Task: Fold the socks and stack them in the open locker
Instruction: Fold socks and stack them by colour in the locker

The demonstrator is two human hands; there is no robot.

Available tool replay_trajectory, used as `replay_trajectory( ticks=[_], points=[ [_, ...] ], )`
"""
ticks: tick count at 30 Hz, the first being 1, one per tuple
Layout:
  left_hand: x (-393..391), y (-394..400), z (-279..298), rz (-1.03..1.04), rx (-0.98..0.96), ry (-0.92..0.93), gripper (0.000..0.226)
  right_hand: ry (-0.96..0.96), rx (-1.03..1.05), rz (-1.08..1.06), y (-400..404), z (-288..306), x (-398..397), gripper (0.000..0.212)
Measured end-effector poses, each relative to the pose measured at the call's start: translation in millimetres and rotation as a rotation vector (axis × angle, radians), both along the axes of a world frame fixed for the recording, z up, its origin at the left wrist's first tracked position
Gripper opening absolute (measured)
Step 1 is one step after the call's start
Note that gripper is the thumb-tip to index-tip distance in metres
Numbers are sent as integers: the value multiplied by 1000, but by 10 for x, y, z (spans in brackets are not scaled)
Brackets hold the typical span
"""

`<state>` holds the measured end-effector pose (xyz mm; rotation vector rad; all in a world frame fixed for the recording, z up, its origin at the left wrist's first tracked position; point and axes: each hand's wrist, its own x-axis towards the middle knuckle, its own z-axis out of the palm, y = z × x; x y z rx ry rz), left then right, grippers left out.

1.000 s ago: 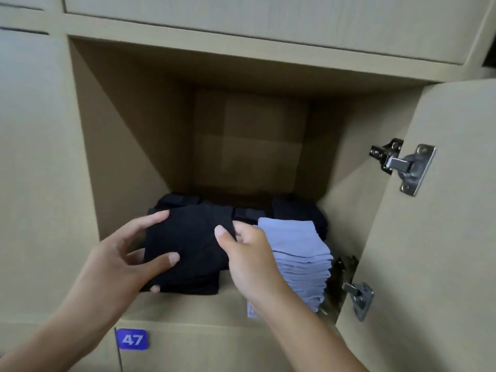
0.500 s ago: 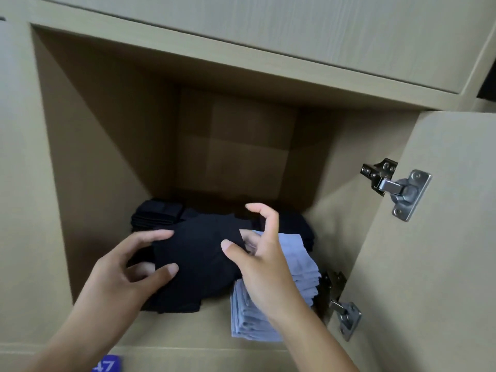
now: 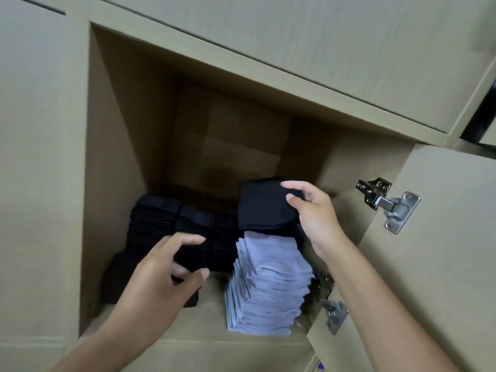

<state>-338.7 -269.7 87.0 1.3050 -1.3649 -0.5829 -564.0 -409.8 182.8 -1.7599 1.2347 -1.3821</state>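
Observation:
Inside the open locker (image 3: 128,157) stand stacks of folded black socks (image 3: 155,218) at the left and back, and a tall stack of folded light blue socks (image 3: 271,288) at the front right. My right hand (image 3: 314,218) pinches a folded black sock (image 3: 263,205) at its right edge, above the back of the blue stack. My left hand (image 3: 161,275) grips the front black stack (image 3: 198,253), thumb under and fingers over it. The lower part of that stack is hidden behind my hand.
The locker door (image 3: 434,251) stands open at the right, with a metal hinge (image 3: 386,205) near my right hand and a second hinge (image 3: 332,310) lower down beside the blue stack. Closed locker fronts surround the opening.
My right hand has taken hold of a folded black sock and lifted it right, over the back of the blue stack. My left hand stays on the front black stack. The camera moved closer.

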Motion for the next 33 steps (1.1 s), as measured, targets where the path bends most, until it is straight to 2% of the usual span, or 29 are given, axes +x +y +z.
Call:
replay_trajectory(
  ticks=[5,10,16,27,33],
  points=[
    [71,60,-15,39,37,-146,31,0,29,-115,-362,182,-25,26],
    [142,147,-32,51,43,-219,29,-111,133,-136,-650,242,-42,31],
    [196,239,-59,42,48,-287,23,-111,292,-137,-839,188,-42,37],
    [255,300,-103,41,46,-318,20,108,427,-225,-985,-182,-150,34],
    [265,269,-110,34,51,-346,22,261,492,-263,-992,-185,-184,38]
  ],
)
